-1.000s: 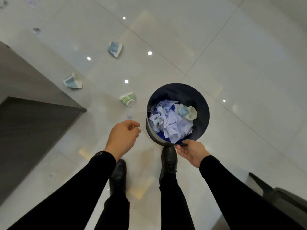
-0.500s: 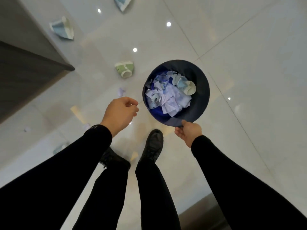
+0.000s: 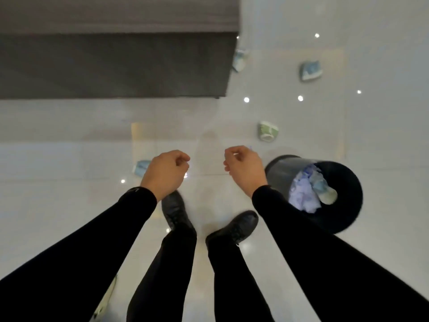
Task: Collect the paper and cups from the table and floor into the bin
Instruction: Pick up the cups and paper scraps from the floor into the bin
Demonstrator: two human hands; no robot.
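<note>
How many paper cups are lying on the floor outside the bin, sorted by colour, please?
Blue-and-white paper cups: 3
Green-and-white paper cup: 1
Total: 4
A pale object at the lower left edge is too cut off to identify, so it is not counted.

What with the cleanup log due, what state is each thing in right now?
bin: standing on the floor, unheld, partly filled
crumpled paper: inside the bin
binned cup: inside the bin, on its side
green cup: on the floor, on its side
far blue cup: on the floor, on its side
left hand: loosely curled, empty
right hand: loosely curled, empty
</note>
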